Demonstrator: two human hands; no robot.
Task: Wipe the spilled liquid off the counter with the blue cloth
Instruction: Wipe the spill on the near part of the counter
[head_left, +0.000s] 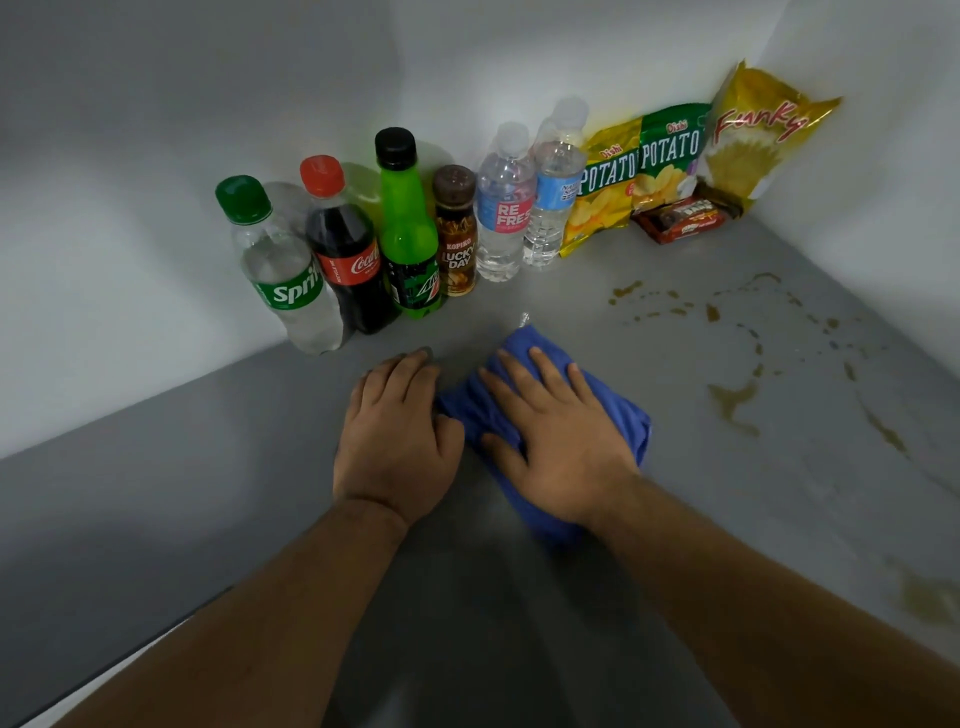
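Observation:
A crumpled blue cloth (618, 415) lies on the grey counter (156, 493) in the middle of the view. My right hand (556, 431) presses flat on top of it, fingers spread. My left hand (400, 431) rests palm down on the bare counter just left of the cloth, its thumb touching the cloth's edge. Brownish spilled liquid (732, 397) lies in drops and streaks to the right of the cloth, running from near the snack bags down toward the right edge, with another smear (930, 603) at the lower right.
Several bottles stand along the back wall: Sprite (283, 275), Coca-Cola (345, 249), a green soda (410, 234), a coffee bottle (456, 234) and two water bottles (506, 208). Chip bags (670, 156) and a red snack pack (680, 221) lean in the far right corner. White walls bound the counter.

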